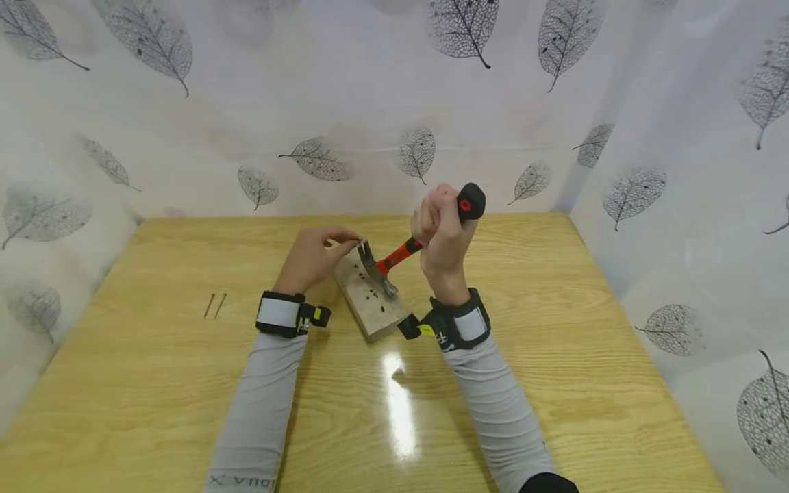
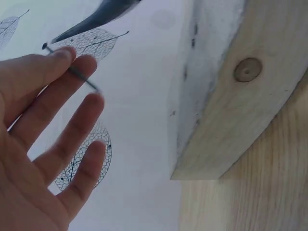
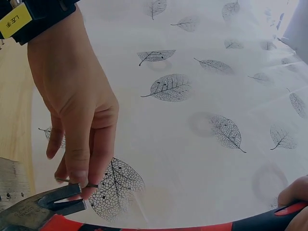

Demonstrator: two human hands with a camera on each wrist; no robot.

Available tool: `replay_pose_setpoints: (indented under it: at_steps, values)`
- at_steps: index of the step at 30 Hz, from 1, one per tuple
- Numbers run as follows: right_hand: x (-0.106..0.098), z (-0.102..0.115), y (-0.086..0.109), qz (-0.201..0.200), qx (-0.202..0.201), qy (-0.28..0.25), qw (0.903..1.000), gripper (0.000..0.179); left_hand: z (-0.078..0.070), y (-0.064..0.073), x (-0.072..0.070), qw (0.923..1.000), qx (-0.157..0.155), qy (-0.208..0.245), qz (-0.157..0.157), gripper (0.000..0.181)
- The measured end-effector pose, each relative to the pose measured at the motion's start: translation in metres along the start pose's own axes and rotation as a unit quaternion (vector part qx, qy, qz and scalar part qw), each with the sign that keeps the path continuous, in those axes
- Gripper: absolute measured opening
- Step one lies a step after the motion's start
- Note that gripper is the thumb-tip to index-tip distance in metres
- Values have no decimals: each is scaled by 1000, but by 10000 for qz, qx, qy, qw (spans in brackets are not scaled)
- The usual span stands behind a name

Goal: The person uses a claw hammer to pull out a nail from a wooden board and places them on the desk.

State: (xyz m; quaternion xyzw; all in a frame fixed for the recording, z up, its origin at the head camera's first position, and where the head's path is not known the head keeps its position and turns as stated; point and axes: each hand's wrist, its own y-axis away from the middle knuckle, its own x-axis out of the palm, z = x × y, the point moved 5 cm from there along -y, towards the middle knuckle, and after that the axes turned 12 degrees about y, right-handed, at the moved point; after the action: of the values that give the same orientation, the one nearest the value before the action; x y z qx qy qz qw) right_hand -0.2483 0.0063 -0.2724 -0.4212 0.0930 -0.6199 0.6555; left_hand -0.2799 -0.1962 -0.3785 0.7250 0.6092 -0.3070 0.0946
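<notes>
My left hand pinches a nail between thumb and fingers, near the far end of a wooden block. The nail's head stands out past the fingertips in the left wrist view. My right hand grips the black-and-red handle of a claw hammer. The hammer's metal head hangs over the block, its claw close beside the pinched nail; whether they touch I cannot tell. Several dark holes or marks dot the block's top, and a round knot shows on its side.
Two loose nails lie side by side to the left on the wooden table, a left nail and a right nail. A pale leaf-print curtain hangs behind the table and along both sides.
</notes>
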Motion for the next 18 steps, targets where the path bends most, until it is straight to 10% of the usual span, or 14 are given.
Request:
replay_pose_setpoints:
  at_steps: [10,18]
  values:
    - [-2,2,-1,-5,75,97,9999,37,22,18,-46,9942,-905,23,-587,25]
    - [-1,9,-4,74,146,379,9991,36,64,66,-116,9775,-1989,-391,-583,36]
